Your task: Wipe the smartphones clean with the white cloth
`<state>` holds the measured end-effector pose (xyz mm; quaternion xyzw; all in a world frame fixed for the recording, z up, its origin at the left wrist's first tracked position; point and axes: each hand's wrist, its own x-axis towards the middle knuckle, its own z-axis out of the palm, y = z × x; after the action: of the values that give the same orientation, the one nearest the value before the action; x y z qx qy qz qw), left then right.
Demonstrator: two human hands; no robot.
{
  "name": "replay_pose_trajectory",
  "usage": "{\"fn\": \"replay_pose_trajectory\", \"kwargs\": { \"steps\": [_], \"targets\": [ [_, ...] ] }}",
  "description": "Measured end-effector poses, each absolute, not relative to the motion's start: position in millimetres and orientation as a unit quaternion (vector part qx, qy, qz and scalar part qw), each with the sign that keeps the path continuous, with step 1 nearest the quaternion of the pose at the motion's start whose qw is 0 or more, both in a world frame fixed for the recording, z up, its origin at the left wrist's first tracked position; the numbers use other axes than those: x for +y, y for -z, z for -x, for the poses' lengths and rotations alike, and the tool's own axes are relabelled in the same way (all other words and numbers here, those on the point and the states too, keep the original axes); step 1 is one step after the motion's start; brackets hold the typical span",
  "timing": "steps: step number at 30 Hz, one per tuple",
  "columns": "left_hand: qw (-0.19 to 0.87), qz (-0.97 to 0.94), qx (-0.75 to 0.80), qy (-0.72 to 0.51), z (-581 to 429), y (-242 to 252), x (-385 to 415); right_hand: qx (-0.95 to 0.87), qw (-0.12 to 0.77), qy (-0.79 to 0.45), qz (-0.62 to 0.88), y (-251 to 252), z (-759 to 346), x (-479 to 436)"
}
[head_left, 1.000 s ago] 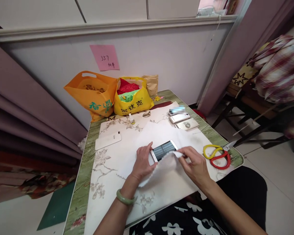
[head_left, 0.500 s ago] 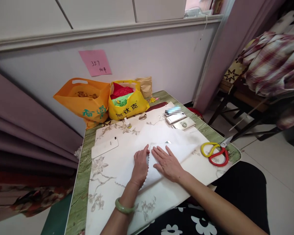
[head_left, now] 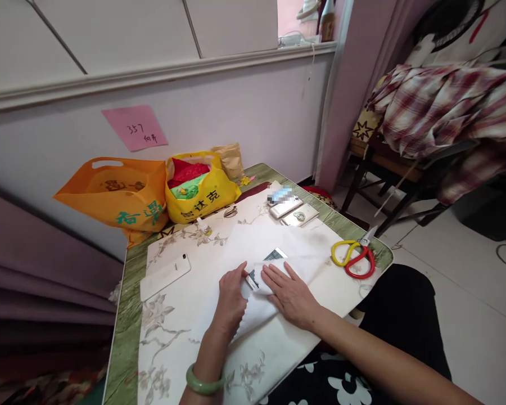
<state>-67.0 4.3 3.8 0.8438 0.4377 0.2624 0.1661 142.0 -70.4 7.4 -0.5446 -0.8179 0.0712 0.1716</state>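
Note:
A white cloth (head_left: 307,244) with a scalloped edge lies on the table, partly folded. A smartphone (head_left: 275,255) rests on it with its dark screen up; a fold of the cloth covers the phone's middle. My left hand (head_left: 231,295), a green bangle on its wrist, holds the phone's left end with bent fingers. Over the covered part of the phone, my right hand (head_left: 290,292) lies flat on the cloth, fingers stretched out.
Scissors (head_left: 355,256) with yellow and red handles lie at the right. A white phone (head_left: 168,275) is at the left, and two more phones (head_left: 299,215) are farther back. An orange bag (head_left: 113,194) and a yellow bag (head_left: 202,194) stand along the wall.
More of the phone shows from under the cloth now, at both ends. Both hands stay close together at the cloth. The camera view has shifted to the right.

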Motion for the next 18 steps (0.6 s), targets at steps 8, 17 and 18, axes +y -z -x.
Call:
{"fn": "replay_pose_trajectory", "kwargs": {
  "steps": [8,17,18],
  "targets": [
    [0.161,-0.85,0.423,-0.27,69,-6,12,-0.714,0.191,-0.083,0.669,-13,-130,-70],
    [0.16,-0.853,0.438,-0.235,67,-10,5,-0.769,0.19,-0.083,0.604,-13,-134,-76],
    [0.159,-0.853,0.436,-0.237,67,-8,5,-0.744,0.19,-0.07,0.637,-11,-136,-74]
  ]
}}
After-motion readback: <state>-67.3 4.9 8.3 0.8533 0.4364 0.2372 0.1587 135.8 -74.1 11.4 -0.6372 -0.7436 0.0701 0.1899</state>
